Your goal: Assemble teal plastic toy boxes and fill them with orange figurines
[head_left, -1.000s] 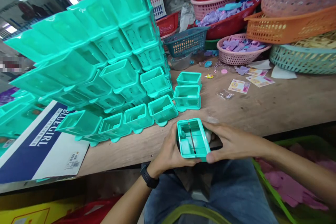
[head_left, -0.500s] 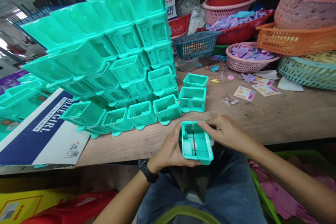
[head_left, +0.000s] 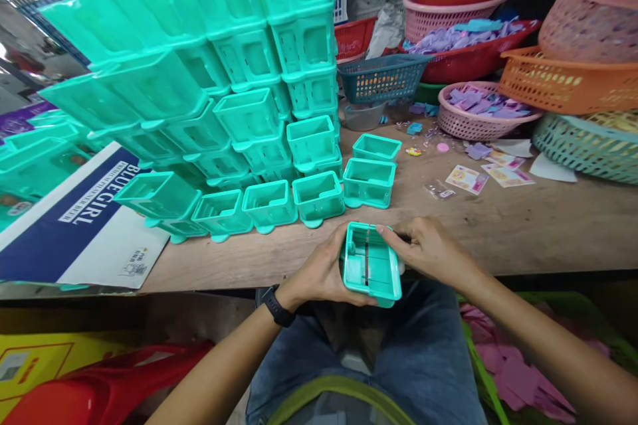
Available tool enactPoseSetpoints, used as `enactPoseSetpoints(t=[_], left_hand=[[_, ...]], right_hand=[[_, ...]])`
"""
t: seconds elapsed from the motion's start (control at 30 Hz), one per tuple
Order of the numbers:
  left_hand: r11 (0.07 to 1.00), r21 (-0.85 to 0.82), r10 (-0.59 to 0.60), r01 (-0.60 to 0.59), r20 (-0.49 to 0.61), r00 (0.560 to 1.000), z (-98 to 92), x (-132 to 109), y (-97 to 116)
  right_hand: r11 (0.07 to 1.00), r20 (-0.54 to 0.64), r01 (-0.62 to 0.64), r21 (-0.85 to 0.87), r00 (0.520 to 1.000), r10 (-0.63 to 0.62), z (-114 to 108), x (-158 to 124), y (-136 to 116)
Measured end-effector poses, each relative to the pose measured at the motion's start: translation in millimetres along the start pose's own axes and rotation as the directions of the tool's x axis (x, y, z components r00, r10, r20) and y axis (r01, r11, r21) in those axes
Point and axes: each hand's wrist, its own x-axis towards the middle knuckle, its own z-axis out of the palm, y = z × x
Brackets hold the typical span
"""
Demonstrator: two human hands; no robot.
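Between my hands, over my lap at the table's front edge, is a teal plastic box with its open side toward me. A thin dark strip runs down its inside. My left hand wraps around the box's left side and underside. The thumb of my right hand presses on the far right rim, its other fingers curled behind the box and partly hidden. Just beyond, several similar teal boxes stand in a row on the table.
A tall stack of teal boxes rises at the left behind a white and blue carton. Baskets with purple pieces stand at the back right. Printed cards lie on the wooden table. A green bin with pink pieces sits lower right.
The view has shifted slightly. Both hands keep the same hold on the teal box, which stays in nearly the same place and tilt.
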Motion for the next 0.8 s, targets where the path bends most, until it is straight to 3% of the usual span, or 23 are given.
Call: enactPoseSetpoints(t=[0.2,0.33,0.43,0.6,0.8], left_hand=[[0.997,-0.018,-0.074,0.074,-0.022,0.997,6.0,-4.1,-0.5],[0.998,0.047,-0.045,0.048,-0.058,0.997,6.5,-6.4,-0.7],[0.99,0.12,-0.066,0.081,-0.12,0.991,4.5,-10.7,4.3],[0.989,0.087,-0.105,0.119,-0.153,0.983,9.5,-22.4,16.3],[0.981,0.066,-0.155,0.185,-0.315,0.936,24.0,-26.5,14.5]], right_hand=[[0.999,-0.063,-0.036,-0.004,0.997,0.035,5.4,-1.7,3.5],[0.998,-0.1,-0.068,0.007,0.993,0.068,8.1,-8.7,3.5],[0.996,-0.116,-0.086,0.014,0.989,0.087,8.2,-12.3,2.5],[0.992,-0.159,-0.119,0.032,0.98,0.122,14.5,-15.5,-4.1],[0.989,-0.2,-0.148,0.03,0.968,0.151,23.6,-18.7,-10.0]])
